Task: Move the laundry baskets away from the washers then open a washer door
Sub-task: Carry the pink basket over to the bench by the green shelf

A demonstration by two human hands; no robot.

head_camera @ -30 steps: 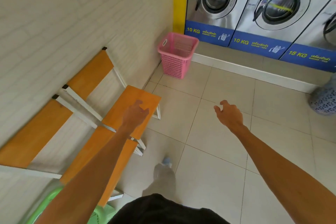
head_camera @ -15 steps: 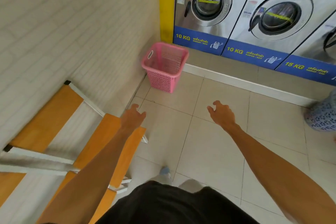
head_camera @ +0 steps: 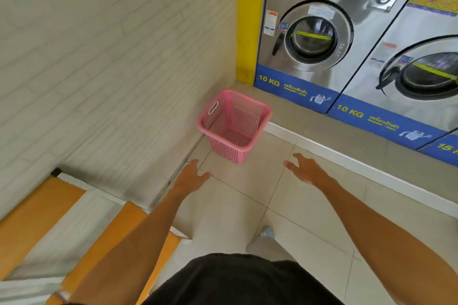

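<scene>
An empty pink plastic laundry basket (head_camera: 262,112) stands on the floor in the corner, beside the wall and against the raised step under the washers. Behind it is a steel 10 KG washer (head_camera: 295,62) with its round door (head_camera: 314,34) closed; a second 10 KG washer (head_camera: 421,74) stands to its right. My left hand (head_camera: 190,177) and my right hand (head_camera: 306,168) are both stretched forward, fingers loosely spread, holding nothing. Both hands hover a short way in front of the basket without touching it.
Orange bench seats (head_camera: 119,235) with white frames run along the left wall (head_camera: 104,62). A grey raised step (head_camera: 347,141) with a white edge runs under the washers. A yellow pillar (head_camera: 247,20) stands at the corner. My foot (head_camera: 266,233) is on the tiled floor.
I have walked closer to the corner; the pink basket and washers look larger and nearer. Both hands have moved forward toward the basket. The patterned basket at the right has left view.
</scene>
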